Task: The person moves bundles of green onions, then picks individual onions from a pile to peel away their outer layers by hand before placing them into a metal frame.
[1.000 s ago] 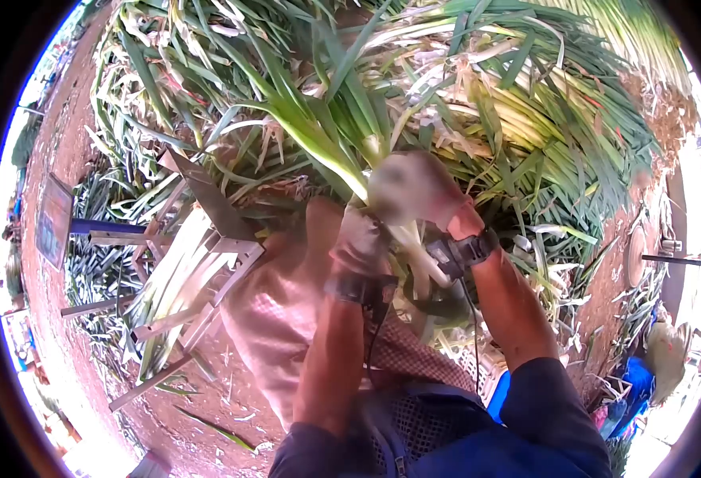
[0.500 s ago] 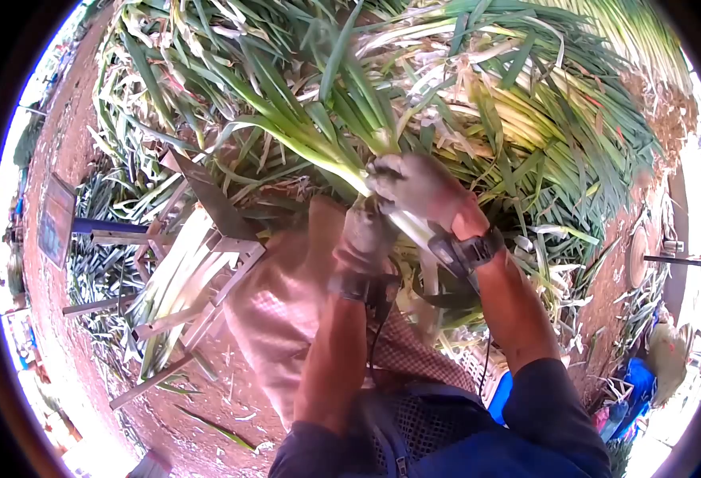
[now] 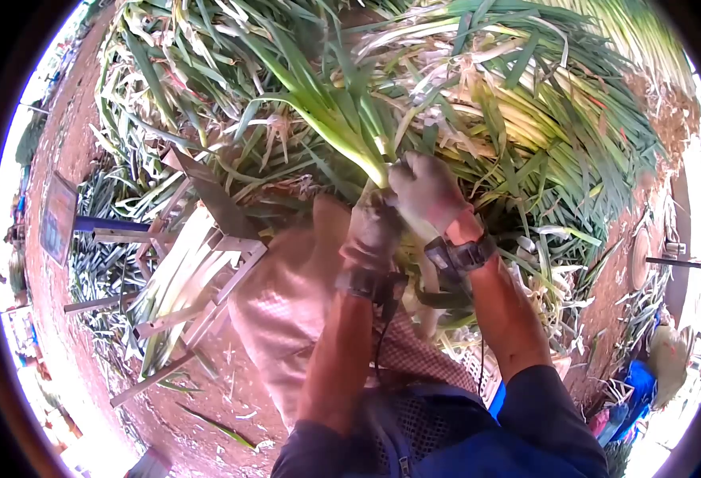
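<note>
Both my hands wear pale, dirt-stained work gloves and meet in front of my lap. My left hand (image 3: 374,223) is closed around a leek (image 3: 350,147), just where its pale stem begins. Close against it on the right, my right hand (image 3: 426,191) has its fingers curled in at the same stem. The green leaves fan out up and to the left. Most of the lower stem is hidden behind the hands and wrists. Dark devices with cables are strapped to both wrists.
Large heaps of leeks (image 3: 557,119) lie ahead. To my left stands an angled metal rack (image 3: 239,275) with pale-stemmed leeks (image 3: 179,267) on it. A pinkish cloth (image 3: 279,303) covers my lap. Leaf scraps litter the brown ground (image 3: 231,374), and a blue bag (image 3: 637,386) lies at right.
Both hands and the leek have shifted slightly right. The pale stem that showed below my right hand is now mostly hidden, and the leaves stand more upright.
</note>
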Available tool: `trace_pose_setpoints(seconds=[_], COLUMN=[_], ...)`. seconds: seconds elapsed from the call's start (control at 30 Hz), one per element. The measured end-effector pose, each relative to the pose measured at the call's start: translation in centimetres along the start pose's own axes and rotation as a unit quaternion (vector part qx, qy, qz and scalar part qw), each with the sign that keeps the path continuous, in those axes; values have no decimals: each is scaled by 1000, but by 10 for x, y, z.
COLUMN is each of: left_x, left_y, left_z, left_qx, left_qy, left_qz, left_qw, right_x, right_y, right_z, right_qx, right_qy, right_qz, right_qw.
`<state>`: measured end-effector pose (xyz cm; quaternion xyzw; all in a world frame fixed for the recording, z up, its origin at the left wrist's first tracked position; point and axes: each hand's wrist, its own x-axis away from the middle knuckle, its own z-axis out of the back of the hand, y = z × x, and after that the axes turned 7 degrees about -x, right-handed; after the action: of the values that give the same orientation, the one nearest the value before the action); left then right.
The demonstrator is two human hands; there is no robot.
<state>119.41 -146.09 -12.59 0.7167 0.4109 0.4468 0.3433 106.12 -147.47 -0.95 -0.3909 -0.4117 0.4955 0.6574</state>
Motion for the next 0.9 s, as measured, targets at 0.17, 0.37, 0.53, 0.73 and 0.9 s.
trace_pose_setpoints(seconds=[0.17, 0.37, 0.53, 0.73, 0.9], left_x=[16, 11, 23, 29, 2], left_y=[53, 47, 67, 106, 46], left_z=[-14, -11, -10, -34, 28], left_qx=[-70, 53, -361, 260, -271], left_qy=[6, 92, 155, 86, 59], left_qz=[-122, -23, -286, 59, -200], left_qw=[990, 994, 874, 960, 940], right_x=[5, 17, 11, 51, 76], right_y=[3, 43, 90, 78, 59], right_z=[13, 8, 53, 52, 54], right_qx=[132, 145, 25, -658, -575], right_qy=[-30, 36, 54, -68, -50], right_qz=[118, 168, -134, -199, -145], right_qw=[984, 974, 989, 723, 804])
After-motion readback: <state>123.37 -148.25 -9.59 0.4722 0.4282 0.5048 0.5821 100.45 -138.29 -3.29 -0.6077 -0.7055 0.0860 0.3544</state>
